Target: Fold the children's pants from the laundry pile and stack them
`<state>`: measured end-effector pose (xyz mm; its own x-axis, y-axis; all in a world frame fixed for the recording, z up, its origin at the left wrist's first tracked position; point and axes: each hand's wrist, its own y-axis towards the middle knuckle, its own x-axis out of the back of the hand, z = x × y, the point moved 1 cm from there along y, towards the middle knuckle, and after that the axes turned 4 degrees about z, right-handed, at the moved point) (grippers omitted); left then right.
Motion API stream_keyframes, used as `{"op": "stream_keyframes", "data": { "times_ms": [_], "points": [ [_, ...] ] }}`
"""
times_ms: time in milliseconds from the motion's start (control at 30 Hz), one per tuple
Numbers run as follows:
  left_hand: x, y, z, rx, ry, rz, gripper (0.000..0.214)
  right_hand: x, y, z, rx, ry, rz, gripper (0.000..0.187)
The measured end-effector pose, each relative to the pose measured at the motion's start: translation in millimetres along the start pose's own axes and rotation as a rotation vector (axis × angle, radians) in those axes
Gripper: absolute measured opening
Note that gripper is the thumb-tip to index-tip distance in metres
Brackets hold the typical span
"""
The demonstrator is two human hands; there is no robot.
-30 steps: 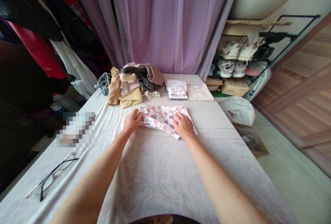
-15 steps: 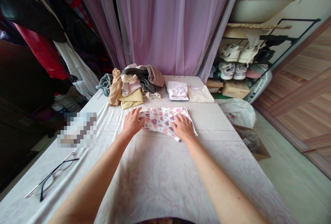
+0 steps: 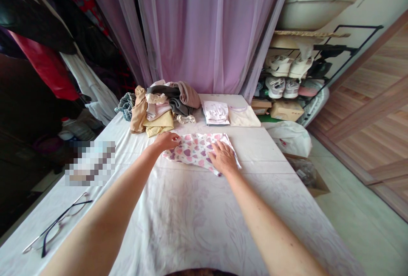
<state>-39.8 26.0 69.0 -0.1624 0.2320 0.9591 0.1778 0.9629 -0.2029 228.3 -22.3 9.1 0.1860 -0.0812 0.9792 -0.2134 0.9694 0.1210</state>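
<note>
A white cloth garment with pink and purple hearts (image 3: 197,150) lies flat and roughly folded on the white patterned sheet (image 3: 191,216). My left hand (image 3: 166,141) sits at its upper left edge, fingers drawn together on the fabric. On the right part of the garment, my right hand (image 3: 224,157) presses down with its fingers spread. Part of the cloth is hidden under both hands.
Behind the garment stand a heap of folded clothes (image 3: 156,112), a folded white-and-pink stack (image 3: 216,112) and a cream cloth (image 3: 244,117). Eyeglasses (image 3: 57,227) lie at the near left. A white plastic bag (image 3: 288,138) sits beyond the right edge, below a shoe rack (image 3: 283,74).
My left hand has drawn its spread fingers together and shifted onto the garment's upper left edge. That side of the cloth now reaches further left. My right hand stays in nearly the same place.
</note>
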Motion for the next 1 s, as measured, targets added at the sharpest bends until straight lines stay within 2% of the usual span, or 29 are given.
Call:
{"op": "stream_keyframes", "data": {
  "times_ms": [167,300,467,567,633,733,767,833,900,1000],
  "points": [
    [-1.3,-12,-8,-0.016,0.093,-0.088,0.03,-1,1,-1,-0.006,0.007,0.013,0.046],
    [-1.3,-13,-7,0.006,0.069,-0.124,0.026,-1,1,0,-0.009,0.006,0.018,0.045],
    [0.0,-7,0,0.105,0.056,-0.118,0.035,2,0,1,-0.012,-0.004,0.005,0.044],
    [0.8,-9,-4,0.141,0.081,-0.123,0.04,1,0,1,-0.01,-0.007,0.007,0.044],
    [-0.3,-13,-14,0.097,0.118,-0.166,0.038,0,0,0,-0.011,-0.003,0.005,0.045],
    [-9.3,-20,-41,-0.093,0.13,-0.273,0.034,-1,0,-1,-0.004,0.011,-0.004,0.045],
    [-15.1,-22,-51,-0.166,0.105,-0.277,0.035,-2,0,-1,-0.003,0.014,-0.004,0.045],
    [-30.4,-25,-67,-0.274,0.043,-0.211,0.034,-2,1,-1,0.0,0.016,-0.003,0.046],
    [-46.5,-26,-74,-0.329,0.021,-0.165,0.032,-1,0,-1,0.003,0.011,-0.004,0.046],
    [-63.6,-27,-70,-0.344,0.026,-0.244,0.031,-1,-1,0,0.008,0.008,-0.012,0.045]
  ]
}}
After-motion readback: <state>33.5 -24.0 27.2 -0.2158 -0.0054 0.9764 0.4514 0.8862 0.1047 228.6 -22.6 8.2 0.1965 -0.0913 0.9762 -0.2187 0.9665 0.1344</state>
